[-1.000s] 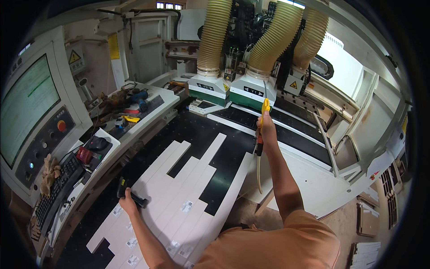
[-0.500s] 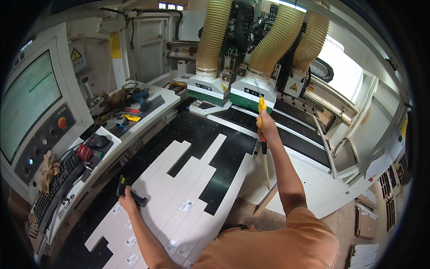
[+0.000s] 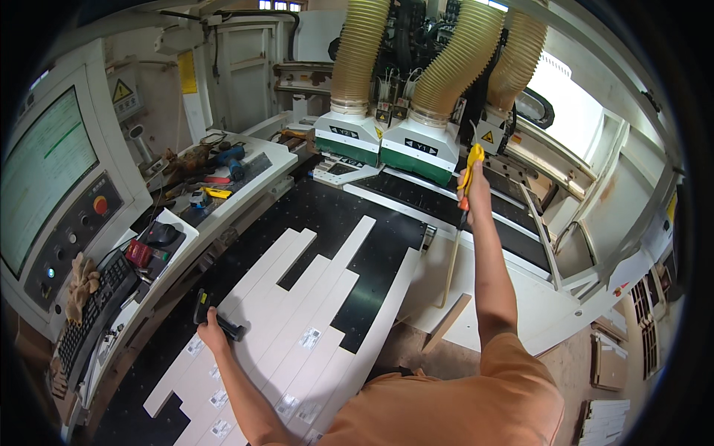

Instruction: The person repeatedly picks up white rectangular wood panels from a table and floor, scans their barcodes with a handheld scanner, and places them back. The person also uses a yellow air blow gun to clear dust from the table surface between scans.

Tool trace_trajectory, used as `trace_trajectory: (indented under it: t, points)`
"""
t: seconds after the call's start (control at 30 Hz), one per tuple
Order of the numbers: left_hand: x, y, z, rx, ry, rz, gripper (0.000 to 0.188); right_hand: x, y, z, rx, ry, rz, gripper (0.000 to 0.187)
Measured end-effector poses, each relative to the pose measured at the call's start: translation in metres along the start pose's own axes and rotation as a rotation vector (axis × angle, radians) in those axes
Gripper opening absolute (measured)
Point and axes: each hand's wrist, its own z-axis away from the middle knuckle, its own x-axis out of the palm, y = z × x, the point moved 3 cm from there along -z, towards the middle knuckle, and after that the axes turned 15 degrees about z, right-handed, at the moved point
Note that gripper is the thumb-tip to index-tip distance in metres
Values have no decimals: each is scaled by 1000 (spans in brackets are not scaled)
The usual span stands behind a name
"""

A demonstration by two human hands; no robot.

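Closed round its grip, my left hand (image 3: 213, 332) holds a black handheld barcode scanner (image 3: 201, 303) over the left edge of the cut white panels (image 3: 275, 312). These panels lie side by side on the black machine bed (image 3: 375, 271), several with printed labels (image 3: 311, 337) stuck on. Stretched far forward on the right, my right hand (image 3: 480, 199) is wrapped round a yellow air blow gun (image 3: 474, 157) with a thin nozzle pointing up. A pale air hose (image 3: 451, 271) hangs from the gun's lower end. The gun is apart from the machine heads.
White and green suction hoods (image 3: 420, 152) with ribbed hoses (image 3: 361, 59) stand at the bed's far end. To the left are a control screen (image 3: 52, 171), keyboard (image 3: 97, 305), glove (image 3: 82, 286) and a tool-covered shelf (image 3: 253, 175). Boards (image 3: 606, 424) lie at lower right.
My right hand has swung to the right with the air blow gun, its hose moving along. My left hand keeps the scanner in nearly the same place.
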Motion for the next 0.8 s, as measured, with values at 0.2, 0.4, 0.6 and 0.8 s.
trace_trajectory:
  t: [0.2, 0.4, 0.6, 0.8]
  points:
    - [1, 3, 2, -1, 18, -14, 49, -54, -47, -93, -7, 62, -66, 57]
    - [2, 3, 3, -17, 21, -11, 49, -63, -90, -115, 50, -165, 202, 62]
    - [-1, -3, -2, -14, 1, -9, 49, -8, -84, -73, -95, -372, 578, 64]
    - [1, 1, 3, -20, 1, 43, 49, 36, -68, -64, -156, -228, 820, 70]
